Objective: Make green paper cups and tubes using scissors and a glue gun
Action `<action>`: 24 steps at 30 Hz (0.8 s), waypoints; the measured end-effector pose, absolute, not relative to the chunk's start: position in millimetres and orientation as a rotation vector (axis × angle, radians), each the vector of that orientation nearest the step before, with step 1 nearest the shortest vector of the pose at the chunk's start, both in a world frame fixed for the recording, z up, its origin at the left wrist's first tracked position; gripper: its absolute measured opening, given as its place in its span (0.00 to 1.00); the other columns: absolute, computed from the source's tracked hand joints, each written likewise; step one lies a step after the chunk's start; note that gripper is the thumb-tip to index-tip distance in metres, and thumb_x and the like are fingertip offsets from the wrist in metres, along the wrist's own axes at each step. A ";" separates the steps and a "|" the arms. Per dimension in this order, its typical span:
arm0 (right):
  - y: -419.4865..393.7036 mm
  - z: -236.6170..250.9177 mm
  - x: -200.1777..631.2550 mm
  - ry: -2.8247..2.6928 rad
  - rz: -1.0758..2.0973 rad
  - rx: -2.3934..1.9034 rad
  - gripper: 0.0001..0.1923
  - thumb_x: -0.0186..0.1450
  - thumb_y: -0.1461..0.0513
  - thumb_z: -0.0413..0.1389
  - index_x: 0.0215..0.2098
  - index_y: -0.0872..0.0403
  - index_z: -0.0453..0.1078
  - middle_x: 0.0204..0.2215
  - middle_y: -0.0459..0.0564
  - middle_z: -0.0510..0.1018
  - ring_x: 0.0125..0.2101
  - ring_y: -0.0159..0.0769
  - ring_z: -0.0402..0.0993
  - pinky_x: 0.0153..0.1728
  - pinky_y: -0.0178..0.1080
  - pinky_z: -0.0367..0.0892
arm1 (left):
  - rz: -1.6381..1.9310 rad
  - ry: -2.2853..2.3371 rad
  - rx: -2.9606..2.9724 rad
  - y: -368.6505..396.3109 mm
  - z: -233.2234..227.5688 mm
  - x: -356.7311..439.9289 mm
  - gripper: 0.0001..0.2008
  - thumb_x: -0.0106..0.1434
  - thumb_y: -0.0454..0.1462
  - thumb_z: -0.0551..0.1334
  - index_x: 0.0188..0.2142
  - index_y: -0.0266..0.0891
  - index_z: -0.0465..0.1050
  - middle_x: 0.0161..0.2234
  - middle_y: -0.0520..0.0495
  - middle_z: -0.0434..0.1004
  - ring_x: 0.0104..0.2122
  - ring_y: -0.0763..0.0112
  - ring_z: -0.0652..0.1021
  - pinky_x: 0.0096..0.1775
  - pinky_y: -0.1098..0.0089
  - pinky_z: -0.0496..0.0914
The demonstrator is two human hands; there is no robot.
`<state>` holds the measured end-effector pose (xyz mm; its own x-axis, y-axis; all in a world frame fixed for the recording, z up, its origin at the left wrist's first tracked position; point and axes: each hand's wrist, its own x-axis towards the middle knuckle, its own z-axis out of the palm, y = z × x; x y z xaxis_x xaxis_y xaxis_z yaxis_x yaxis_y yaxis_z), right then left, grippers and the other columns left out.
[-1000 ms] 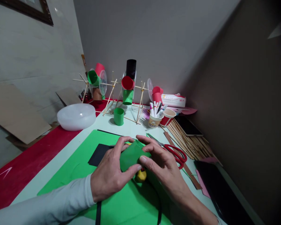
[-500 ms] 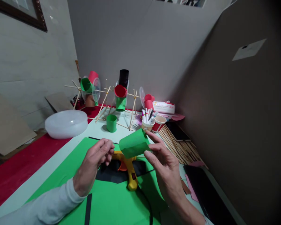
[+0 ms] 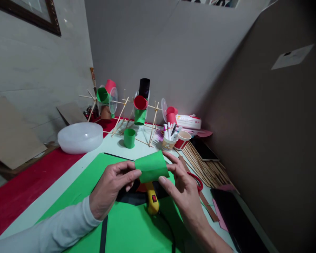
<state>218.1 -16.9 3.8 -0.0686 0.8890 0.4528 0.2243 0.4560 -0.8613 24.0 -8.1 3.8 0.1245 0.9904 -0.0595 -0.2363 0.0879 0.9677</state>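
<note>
A rolled green paper tube (image 3: pixel 151 166) is held above the table between both hands. My left hand (image 3: pixel 112 188) pinches its left end with fingertips. My right hand (image 3: pixel 180 182) grips its right end, thumb below and fingers behind. Under the tube a yellow glue gun (image 3: pixel 152 201) lies on a black paper piece (image 3: pixel 131 196), which rests on a large green paper sheet (image 3: pixel 126 225).
Red-handled scissors (image 3: pixel 197 179) lie right of my right hand. Behind stand a small green paper cup (image 3: pixel 129 137), a stick frame with coloured cups (image 3: pixel 140 105), a cup of markers (image 3: pixel 169 138), a white bowl (image 3: pixel 80 137) and a bundle of sticks (image 3: pixel 205 165).
The green tube was lifted off the table by my right hand, uncovering the glue gun. My left hand let go, then came back to pinch the tube's left end.
</note>
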 end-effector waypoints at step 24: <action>-15.3 0.3 219.9 -1.545 0.645 -1.051 0.04 0.65 0.58 0.60 0.36 0.51 0.74 0.62 0.55 0.69 0.61 0.49 0.65 0.59 0.53 0.60 | 1.094 0.861 1.154 -15.4 2.5 26.5 0.14 0.61 0.47 0.68 0.35 0.37 0.76 0.23 0.55 0.70 0.24 0.78 0.67 0.27 0.78 0.64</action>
